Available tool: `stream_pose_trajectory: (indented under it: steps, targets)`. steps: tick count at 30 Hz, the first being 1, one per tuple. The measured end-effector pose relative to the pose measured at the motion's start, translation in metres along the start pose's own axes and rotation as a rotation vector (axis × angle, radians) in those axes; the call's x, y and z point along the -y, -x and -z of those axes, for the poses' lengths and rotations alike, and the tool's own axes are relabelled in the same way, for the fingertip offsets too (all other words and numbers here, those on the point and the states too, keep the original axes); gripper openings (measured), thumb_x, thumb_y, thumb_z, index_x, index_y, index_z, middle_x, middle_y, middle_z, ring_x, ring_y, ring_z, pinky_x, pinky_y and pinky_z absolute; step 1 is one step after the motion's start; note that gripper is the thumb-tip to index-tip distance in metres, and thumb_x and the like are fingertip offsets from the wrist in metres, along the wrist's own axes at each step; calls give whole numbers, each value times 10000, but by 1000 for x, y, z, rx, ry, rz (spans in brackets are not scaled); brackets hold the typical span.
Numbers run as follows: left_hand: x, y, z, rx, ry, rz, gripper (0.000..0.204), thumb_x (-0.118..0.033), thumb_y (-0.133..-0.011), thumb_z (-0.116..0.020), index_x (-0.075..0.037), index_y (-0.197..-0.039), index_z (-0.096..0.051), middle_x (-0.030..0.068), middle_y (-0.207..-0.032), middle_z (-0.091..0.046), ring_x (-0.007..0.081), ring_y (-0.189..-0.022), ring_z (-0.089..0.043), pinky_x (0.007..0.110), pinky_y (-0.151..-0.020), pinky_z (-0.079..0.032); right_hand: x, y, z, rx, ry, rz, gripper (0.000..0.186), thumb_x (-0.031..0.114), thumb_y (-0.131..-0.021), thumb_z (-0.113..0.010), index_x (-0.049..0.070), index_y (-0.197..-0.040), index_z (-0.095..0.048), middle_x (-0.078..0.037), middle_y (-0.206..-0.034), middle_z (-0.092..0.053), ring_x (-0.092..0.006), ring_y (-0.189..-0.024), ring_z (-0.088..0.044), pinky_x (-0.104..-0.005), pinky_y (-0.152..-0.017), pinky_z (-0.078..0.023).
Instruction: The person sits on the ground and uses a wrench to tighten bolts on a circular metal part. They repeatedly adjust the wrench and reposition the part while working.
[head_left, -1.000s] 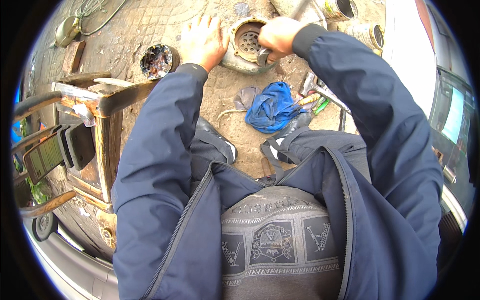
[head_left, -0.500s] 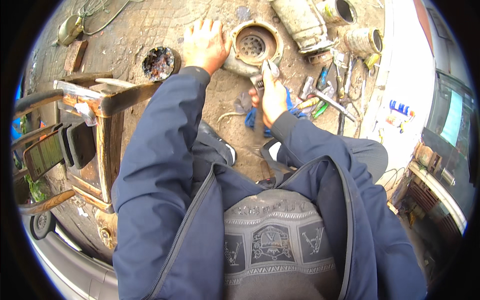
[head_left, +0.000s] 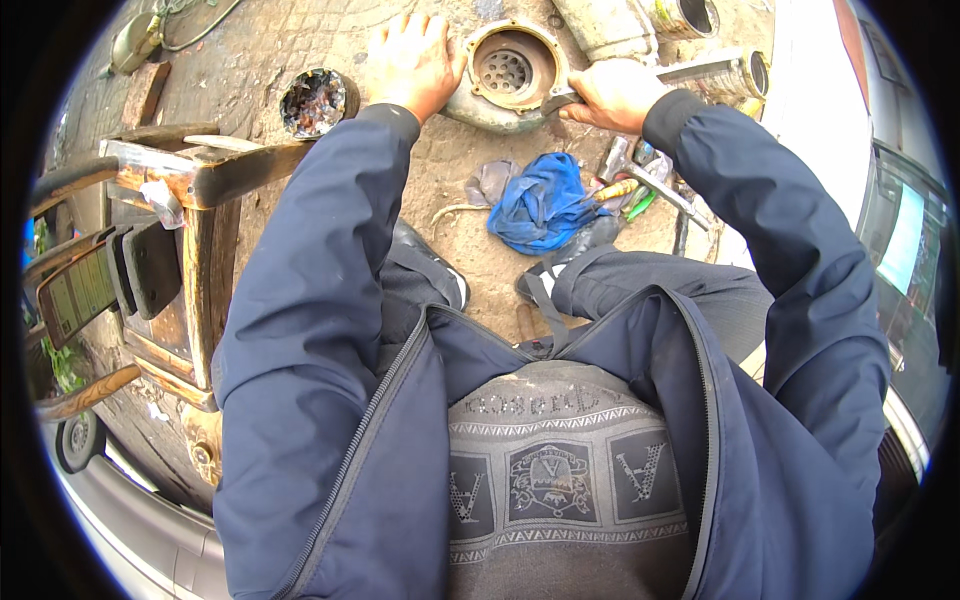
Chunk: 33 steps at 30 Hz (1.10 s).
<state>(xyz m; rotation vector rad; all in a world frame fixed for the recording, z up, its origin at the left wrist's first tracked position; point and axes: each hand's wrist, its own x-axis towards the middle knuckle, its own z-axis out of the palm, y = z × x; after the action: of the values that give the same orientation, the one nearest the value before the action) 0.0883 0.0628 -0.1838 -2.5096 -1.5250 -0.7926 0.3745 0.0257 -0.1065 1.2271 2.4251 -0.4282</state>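
A round metal pump housing [head_left: 497,118] lies on the ground, its flanged opening facing up. Inside it shows a plate [head_left: 503,75] with several holes. My left hand [head_left: 410,65] rests beside the housing on its left, fingers stretched out and thumb against its side. My right hand [head_left: 615,95] is closed around an adjustable wrench [head_left: 705,66]. The wrench's head is at the right edge of the flange, and its handle sticks out to the right past my knuckles. Whether the jaws grip a fastener is too small to tell.
A tin [head_left: 314,103] of small metal parts stands left of my left hand. Nearer me lie a blue cloth [head_left: 543,203], a hammer [head_left: 650,185] and other hand tools. Metal cylinders [head_left: 607,28] lie far right. A worn wooden chair [head_left: 205,270] stands at left.
My right hand has swung with the wrench from the housing's near side to its right side, uncovering the blue cloth. My left hand has stayed beside the housing.
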Motion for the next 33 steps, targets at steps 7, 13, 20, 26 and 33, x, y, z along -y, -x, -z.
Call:
stream_pose_trajectory:
  steps: [7,13,20,26,33]
  targets:
    - [-4,-4,12,28,152,40,172,-208,-809,-689,-61,-886,-644,175,-929,-650,374,-976,-617,501,-893,-472,1,-21,21,-125,155,277,385,409,-821,-801,46,-884,-687,-149,-783,-687,-358,-815,-717,-448,-745,-565]
    - [-5,-5,14,14,155,37,179,-201,-803,-692,-56,-902,-654,164,-929,-652,368,-985,-618,495,-911,-470,-8,-34,24,-475,323,631,440,420,-746,-831,102,-980,-635,-76,-811,-562,-278,-807,-645,-394,-783,-540]
    - [-4,-2,10,12,148,49,192,-211,-807,-692,-57,-918,-665,164,-946,-661,363,-1001,-623,492,-924,-469,15,-52,36,3,271,455,362,354,-730,-843,58,-874,-692,-112,-807,-676,-286,-836,-708,-387,-787,-560]
    - [-5,-6,13,14,147,31,213,-230,-816,-696,-57,-940,-677,165,-947,-662,359,-1006,-626,490,-925,-470,1,-78,31,101,213,406,364,363,-739,-853,37,-846,-732,-154,-777,-697,-338,-832,-714,-413,-788,-569]
    - [-5,-6,17,28,111,77,208,-255,-839,-694,-64,-920,-676,167,-940,-662,363,-999,-628,503,-903,-476,60,-5,-6,173,-1046,-615,522,546,-984,-645,27,-992,-698,-112,-814,-721,-217,-604,-661,-400,-591,-530]
